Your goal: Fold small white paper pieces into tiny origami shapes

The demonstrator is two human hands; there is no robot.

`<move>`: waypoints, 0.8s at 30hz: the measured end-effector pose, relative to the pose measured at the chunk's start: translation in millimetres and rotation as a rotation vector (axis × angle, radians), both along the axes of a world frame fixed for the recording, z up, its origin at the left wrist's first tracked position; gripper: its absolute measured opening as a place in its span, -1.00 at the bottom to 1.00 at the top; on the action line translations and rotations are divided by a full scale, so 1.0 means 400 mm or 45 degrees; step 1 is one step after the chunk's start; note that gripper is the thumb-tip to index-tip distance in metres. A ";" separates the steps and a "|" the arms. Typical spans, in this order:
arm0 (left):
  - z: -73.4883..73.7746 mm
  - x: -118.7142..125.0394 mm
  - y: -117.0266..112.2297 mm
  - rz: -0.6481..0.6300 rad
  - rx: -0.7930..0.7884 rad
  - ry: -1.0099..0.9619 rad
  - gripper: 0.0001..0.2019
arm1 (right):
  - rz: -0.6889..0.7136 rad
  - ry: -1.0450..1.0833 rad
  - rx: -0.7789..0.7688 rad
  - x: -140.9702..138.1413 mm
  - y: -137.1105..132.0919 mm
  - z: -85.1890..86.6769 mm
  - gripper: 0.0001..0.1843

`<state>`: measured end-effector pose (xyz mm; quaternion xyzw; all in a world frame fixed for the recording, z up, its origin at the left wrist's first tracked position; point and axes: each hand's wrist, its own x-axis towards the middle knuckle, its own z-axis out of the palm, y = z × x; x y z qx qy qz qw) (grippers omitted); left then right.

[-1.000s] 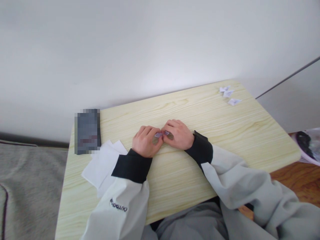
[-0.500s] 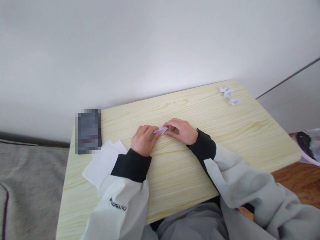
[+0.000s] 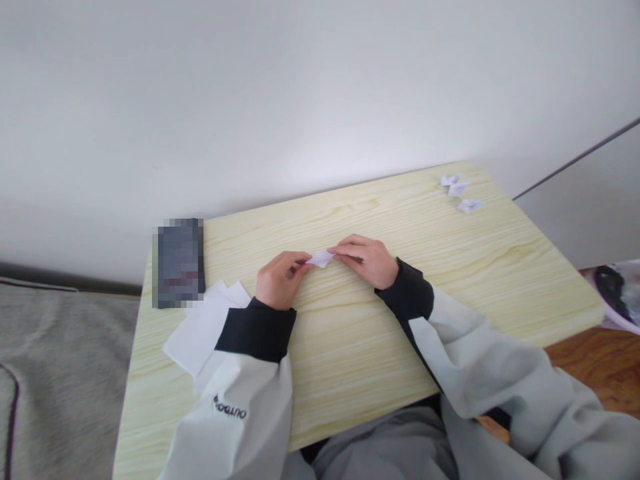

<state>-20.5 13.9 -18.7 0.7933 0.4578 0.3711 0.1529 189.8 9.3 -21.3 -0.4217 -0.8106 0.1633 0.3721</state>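
Between my two hands, over the middle of the table, is a small folded piece of white paper [image 3: 321,259]. My left hand [image 3: 281,277] pinches its left point between thumb and fingers. The right point is pinched by my right hand [image 3: 367,259], fingers pressed together. At the far right of the table lie 3 small folded paper pieces, one folded paper boat [image 3: 471,206] a little apart from the other two. Loose white paper sheets [image 3: 200,333] lie overlapping beside my left forearm, partly covered by the sleeve.
A dark, blurred-out flat object [image 3: 179,263] lies at the table's back left corner, near the sheets. The pale wooden table [image 3: 360,373] backs onto a white wall [image 3: 300,100]. A bin with a plastic liner [image 3: 623,293] stands on the floor at right.
My left hand has shifted slightly left, and the fingers of both hands now hold only the tips of the folded paper, so more of it shows.
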 end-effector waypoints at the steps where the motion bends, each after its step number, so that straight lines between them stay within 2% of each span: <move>1: -0.001 0.001 0.000 -0.008 0.022 0.020 -0.88 | -0.004 -0.006 -0.009 -0.001 -0.001 0.000 -0.77; 7: -0.005 0.007 -0.004 -0.037 0.094 0.067 -0.89 | -0.055 0.008 -0.089 -0.014 -0.006 -0.003 -0.82; 14: -0.009 0.006 -0.001 -0.055 0.114 0.071 -0.90 | -0.013 -0.043 -0.002 -0.020 -0.002 0.000 -0.85; 24: -0.015 0.004 0.003 -0.025 0.023 0.080 -0.88 | 0.007 -0.074 0.030 -0.014 -0.001 -0.004 -0.81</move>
